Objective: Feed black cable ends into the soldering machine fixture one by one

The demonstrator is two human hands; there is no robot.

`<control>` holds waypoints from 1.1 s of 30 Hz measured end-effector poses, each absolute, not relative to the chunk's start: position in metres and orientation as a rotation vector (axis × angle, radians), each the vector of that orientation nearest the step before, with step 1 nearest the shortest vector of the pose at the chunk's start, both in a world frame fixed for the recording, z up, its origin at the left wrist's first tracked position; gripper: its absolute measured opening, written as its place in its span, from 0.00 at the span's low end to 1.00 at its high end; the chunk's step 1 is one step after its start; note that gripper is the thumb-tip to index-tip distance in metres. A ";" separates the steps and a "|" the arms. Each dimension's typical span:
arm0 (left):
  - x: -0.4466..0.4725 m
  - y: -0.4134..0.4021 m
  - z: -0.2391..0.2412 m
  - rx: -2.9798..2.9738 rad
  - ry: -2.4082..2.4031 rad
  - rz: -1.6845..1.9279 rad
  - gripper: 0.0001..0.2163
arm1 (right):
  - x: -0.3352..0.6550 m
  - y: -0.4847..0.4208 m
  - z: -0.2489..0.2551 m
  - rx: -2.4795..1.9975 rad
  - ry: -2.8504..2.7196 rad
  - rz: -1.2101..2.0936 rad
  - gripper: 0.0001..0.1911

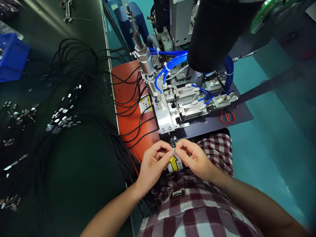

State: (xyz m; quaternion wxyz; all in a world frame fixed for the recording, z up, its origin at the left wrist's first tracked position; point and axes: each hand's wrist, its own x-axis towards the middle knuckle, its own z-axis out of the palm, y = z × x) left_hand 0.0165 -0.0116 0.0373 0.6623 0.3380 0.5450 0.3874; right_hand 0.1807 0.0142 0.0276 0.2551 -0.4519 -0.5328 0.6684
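Observation:
My left hand (153, 163) and my right hand (194, 158) meet fingertip to fingertip just in front of the metal machine fixture (170, 115). Both pinch a small metal connector (174, 150) at the end of a thin black cable. The piece is tiny and mostly covered by my fingers. Below my hands a yellow arrow label (173, 163) shows on the machine's front edge. Black cables (133, 98) run from the fixture across the orange mat (127, 95) to the left.
A dark bench (74, 164) at left carries a tangle of black cables with several shiny metal ends (63, 117). A blue bin (12, 57) stands far left. Red scissors (227, 117) lie on the black plate right of the machine. Blue air hoses (170, 62) loop above.

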 end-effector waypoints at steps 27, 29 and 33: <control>0.016 -0.008 0.034 0.675 1.198 0.809 0.11 | 0.184 0.019 0.031 -1.266 -1.662 1.579 0.08; 0.015 -0.006 0.035 0.673 1.221 0.762 0.13 | 0.186 0.020 0.032 -1.256 -1.757 1.473 0.07; 0.009 -0.002 0.040 0.719 1.179 0.761 0.12 | 0.189 0.024 0.027 -1.278 -1.687 1.580 0.08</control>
